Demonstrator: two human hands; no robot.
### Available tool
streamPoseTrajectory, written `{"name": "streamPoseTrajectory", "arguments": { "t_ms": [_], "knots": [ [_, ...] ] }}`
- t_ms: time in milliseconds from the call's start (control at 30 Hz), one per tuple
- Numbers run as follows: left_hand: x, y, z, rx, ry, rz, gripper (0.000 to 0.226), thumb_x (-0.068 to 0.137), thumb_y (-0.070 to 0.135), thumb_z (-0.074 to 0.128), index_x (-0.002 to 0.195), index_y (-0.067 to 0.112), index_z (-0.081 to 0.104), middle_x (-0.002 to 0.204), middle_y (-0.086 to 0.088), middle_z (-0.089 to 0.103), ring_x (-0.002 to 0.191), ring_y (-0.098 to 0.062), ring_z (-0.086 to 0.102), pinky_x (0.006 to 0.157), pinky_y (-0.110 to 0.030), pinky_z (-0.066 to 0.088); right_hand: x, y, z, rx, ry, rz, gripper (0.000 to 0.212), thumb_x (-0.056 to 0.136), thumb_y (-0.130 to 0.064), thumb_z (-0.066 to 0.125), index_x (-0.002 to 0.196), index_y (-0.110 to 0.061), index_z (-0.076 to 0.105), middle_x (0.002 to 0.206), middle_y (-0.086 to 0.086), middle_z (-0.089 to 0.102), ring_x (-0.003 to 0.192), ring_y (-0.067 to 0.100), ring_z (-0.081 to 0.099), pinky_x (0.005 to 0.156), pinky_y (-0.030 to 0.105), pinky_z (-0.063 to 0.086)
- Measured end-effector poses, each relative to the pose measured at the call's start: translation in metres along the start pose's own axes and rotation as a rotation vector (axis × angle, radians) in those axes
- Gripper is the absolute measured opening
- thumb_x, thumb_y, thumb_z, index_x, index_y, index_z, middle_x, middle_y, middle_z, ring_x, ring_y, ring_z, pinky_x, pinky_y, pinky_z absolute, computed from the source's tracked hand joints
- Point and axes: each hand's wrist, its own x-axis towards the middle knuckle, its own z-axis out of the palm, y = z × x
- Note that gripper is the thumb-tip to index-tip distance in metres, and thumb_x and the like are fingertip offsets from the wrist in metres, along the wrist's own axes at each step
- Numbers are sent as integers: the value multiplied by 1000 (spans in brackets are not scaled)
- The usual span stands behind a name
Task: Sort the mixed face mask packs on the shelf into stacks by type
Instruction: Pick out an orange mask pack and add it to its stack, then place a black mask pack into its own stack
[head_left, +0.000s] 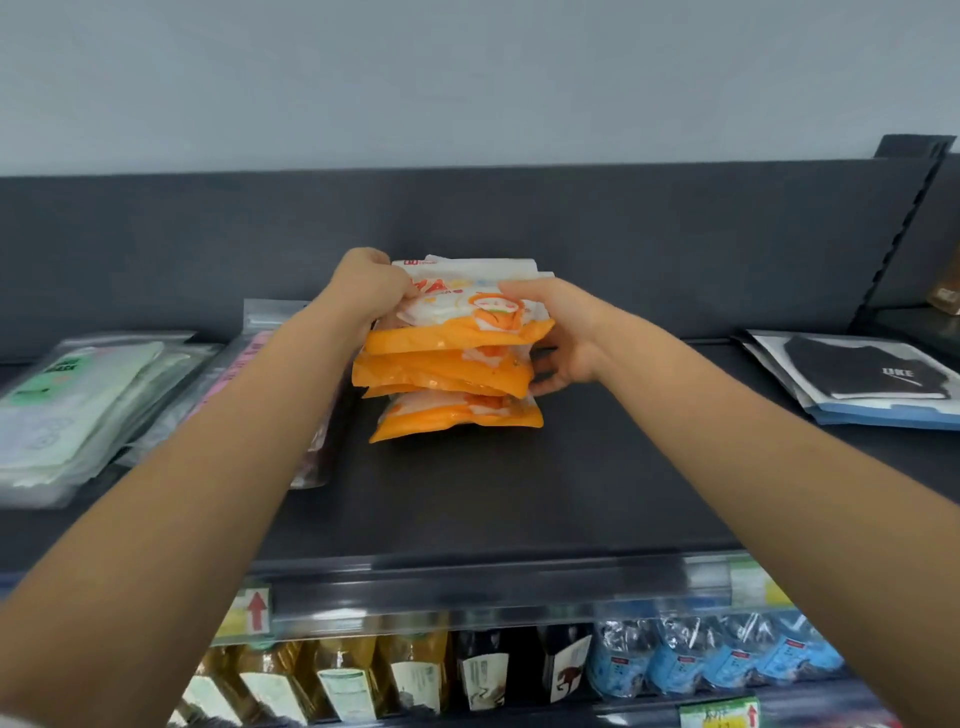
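Both forearms are reaching over the shelf (519, 499), with the left hand (371, 291) and right hand (561, 332) each gripping a side of the orange packs (452, 374) mid-shelf. Looks mostly sorted tbh: the green packs (78, 400), pink packs (254, 364) and black packs (872, 379) are sitting in separate piles, and the orange stack is probably just needing squaring.

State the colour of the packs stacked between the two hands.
The packs are orange and white, clearest in the head view.

On the shelf (519, 493), the middle stack of packs (452, 364) sits toward the back. The left hand (363, 286) grips its left side and the right hand (561, 332) its right. 2 stacks lie to its left: the near-left stack (249, 364), then the far-left stack (78, 405). The right stack (872, 379) lies well apart. Bottles (415, 670) stand on the level below.
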Motion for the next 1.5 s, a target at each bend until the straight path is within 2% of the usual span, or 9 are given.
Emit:
{"name": "streamPoseTrajectory", "arguments": {
  "t_ms": [133, 400, 533, 633, 800, 933, 1100, 1367, 1500],
  "knots": [
    [7, -6, -7, 221, -79, 10, 43, 93, 35, 59, 124, 6, 56, 108, -10, 59, 85, -22, 55, 62, -31, 43, 2, -20, 21, -135, -17, 22, 67, 73, -52, 68, 130, -19, 52, 125, 14, 58, 111, 38, 56, 95, 58, 44],
    [33, -19, -29, 309, -119, 58, 61, 92, 47, 55, 136, 8, 45, 135, -11, 52, 112, -25, 53, 83, -33, 43, 18, -23, 34, -164, 17, 83, 70, 73, -60, 66, 127, -19, 51, 113, 14, 64, 102, 37, 62, 96, 56, 45],
    [27, -19, -30, 274, -172, 87, 79, 89, 59, 51, 148, 11, 30, 152, -6, 36, 133, -26, 42, 108, -39, 36, 12, -20, 25, -126, 61, 23, 90, 74, -67, 61, 147, -23, 30, 146, 18, 38, 129, 43, 42, 105, 64, 30],
    [13, -8, -33, 323, -80, 156, 83, 89, 66, 43, 152, 15, 25, 157, -4, 28, 141, -26, 31, 110, -40, 29, 5, -18, 15, -102, 125, -70, 90, 82, -66, 53, 152, -24, 15, 159, 15, 12, 143, 42, 18, 111, 65, 18],
    [-28, 33, -19, 446, 89, 476, 88, 83, 74, 41, 152, 22, 24, 157, -3, 29, 144, -29, 25, 114, -51, 25, -8, -9, -21, -200, 268, -205, 85, 86, -65, 48, 152, -18, 19, 159, 5, 21, 143, 29, 24, 113, 48, 26],
    [-65, 69, 26, 553, 59, 672, 87, 83, 74, 42, 152, 24, 24, 156, -2, 31, 143, -29, 27, 113, -51, 27, -28, -2, -70, -455, 435, -291, 90, 83, -65, 51, 149, -9, 26, 153, 4, 33, 138, 25, 35, 97, 34, 33],
    [-99, 92, 107, 734, 0, 758, 93, 79, 80, 38, 151, 24, 25, 157, -1, 28, 142, -29, 26, 110, -46, 27, -60, 12, -153, -776, 645, -308, 81, 83, -63, 52, 140, -6, 39, 141, 6, 48, 126, 27, 47, 84, 34, 36],
    [-131, 97, 273, 919, -147, 663, 95, 78, 82, 32, 152, 24, 20, 157, -4, 27, 141, -30, 27, 109, -46, 27, -74, 59, -316, -982, 731, -178, 57, 81, -65, 54, 92, -10, 59, 91, 7, 65, 87, 28, 62, 60, 32, 41],
    [-133, 97, 348, 962, -223, 529, 96, 77, 84, 31, 153, 25, 19, 155, -5, 31, 137, -32, 33, 109, -45, 29, -49, 86, -371, -1007, 653, -108, 69, 80, -68, 52, 119, -11, 55, 122, 11, 59, 111, 32, 57, 74, 34, 44]
  ]
}}
